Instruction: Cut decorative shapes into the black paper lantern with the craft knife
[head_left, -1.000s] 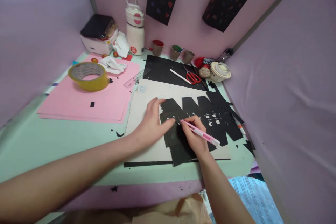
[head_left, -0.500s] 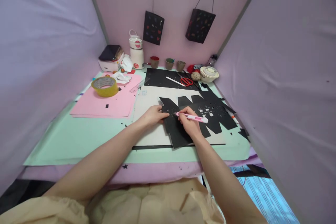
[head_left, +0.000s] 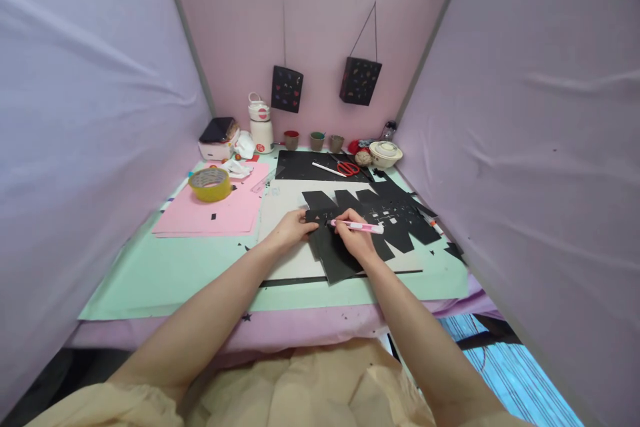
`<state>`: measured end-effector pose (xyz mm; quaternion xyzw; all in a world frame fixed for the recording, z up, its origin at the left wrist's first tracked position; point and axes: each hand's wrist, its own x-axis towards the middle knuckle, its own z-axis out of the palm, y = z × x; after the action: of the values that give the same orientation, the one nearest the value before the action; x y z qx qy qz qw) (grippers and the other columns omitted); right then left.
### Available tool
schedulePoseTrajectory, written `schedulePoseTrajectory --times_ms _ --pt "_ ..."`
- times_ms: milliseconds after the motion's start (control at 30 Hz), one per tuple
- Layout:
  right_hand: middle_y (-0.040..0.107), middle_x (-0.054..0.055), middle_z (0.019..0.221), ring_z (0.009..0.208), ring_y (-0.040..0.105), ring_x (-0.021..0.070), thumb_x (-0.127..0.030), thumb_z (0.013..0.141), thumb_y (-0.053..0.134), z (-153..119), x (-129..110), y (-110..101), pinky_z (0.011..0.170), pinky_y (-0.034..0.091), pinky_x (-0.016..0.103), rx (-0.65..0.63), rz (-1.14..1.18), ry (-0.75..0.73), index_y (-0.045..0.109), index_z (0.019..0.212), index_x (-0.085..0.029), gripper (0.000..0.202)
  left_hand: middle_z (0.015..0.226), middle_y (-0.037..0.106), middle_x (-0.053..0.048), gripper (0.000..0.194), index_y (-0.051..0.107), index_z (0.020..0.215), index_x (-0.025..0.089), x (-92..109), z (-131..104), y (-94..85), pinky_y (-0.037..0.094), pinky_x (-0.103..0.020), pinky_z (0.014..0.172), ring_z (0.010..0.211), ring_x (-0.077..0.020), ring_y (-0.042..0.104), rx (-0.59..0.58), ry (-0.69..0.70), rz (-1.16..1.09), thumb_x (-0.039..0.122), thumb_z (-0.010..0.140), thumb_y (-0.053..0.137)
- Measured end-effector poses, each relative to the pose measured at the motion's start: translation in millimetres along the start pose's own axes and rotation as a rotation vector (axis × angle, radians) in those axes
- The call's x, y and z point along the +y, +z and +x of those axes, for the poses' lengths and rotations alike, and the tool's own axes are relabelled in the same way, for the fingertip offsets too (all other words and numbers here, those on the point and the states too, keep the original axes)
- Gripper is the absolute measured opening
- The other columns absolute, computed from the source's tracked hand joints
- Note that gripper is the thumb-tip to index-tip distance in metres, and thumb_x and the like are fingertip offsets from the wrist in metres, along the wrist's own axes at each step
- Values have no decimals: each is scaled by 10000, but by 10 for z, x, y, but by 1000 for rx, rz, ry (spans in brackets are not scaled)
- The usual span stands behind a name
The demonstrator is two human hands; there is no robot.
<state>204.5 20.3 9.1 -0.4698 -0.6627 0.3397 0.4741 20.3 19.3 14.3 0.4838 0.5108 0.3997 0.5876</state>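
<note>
A black card sheet (head_left: 334, 255) with angled tabs and small cut-outs lies over a white board (head_left: 285, 260). My left hand (head_left: 291, 229) pinches the sheet's left edge, thumb on top. In my right hand (head_left: 354, 237) is a pink and white craft knife (head_left: 367, 227), gripped like a pen, its tip on the card just right of my left thumb. White cut-outs show in the black card to the right of the knife. How deep the tip sits cannot be made out.
Yellow tape (head_left: 211, 185) rests on pink paper (head_left: 190, 217) at left. Red scissors (head_left: 349, 169) and a white pen (head_left: 329, 169) lie on black card behind the board. A bottle (head_left: 261, 133), small pots and a lidded bowl (head_left: 385, 154) line the back; two black boxes hang above.
The camera view has tilted up and shifted, so the table things look smaller and the hanging boxes lower. Both hands keep their hold, with the knife tip still at the card.
</note>
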Motion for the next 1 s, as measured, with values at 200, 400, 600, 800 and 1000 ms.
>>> schedulePoseTrajectory --times_ms 200,400,600,800,1000 --pt "603 -22 656 659 564 174 -311 812 545 -4 -20 -36 637 416 283 114 19 6 561 723 -224 125 1096 643 -70 257 615 1118 138 -10 3 -9 564 -374 798 928 -183 646 -19 64 -36 313 931 617" --pt "610 -21 674 670 573 172 -323 820 554 -13 -1 -17 651 426 283 119 39 -25 561 734 -223 132 1107 636 -71 267 606 1137 141 -19 16 3 564 -371 792 927 -182 643 -8 64 -102 311 932 614" --pt "601 -26 665 656 564 173 -340 827 552 -21 10 -10 632 414 282 132 52 -57 542 738 -230 142 1122 632 -76 302 586 1188 149 80 -82 25 570 -363 772 911 -179 646 -73 -35 -172 317 938 606" --pt "586 -31 651 633 546 167 -331 824 554 -27 -3 -18 627 405 281 129 58 -67 535 729 -231 139 1123 632 -76 293 591 1176 147 86 -64 -15 570 -364 778 920 -180 646 -97 -97 -279 320 940 603" --pt "590 -27 664 641 546 168 -343 842 549 -37 -37 -30 625 409 279 110 58 -66 538 734 -231 156 1137 631 -82 297 595 1174 144 88 -18 -50 567 -375 796 941 -187 645 -139 -111 -350 326 939 604"
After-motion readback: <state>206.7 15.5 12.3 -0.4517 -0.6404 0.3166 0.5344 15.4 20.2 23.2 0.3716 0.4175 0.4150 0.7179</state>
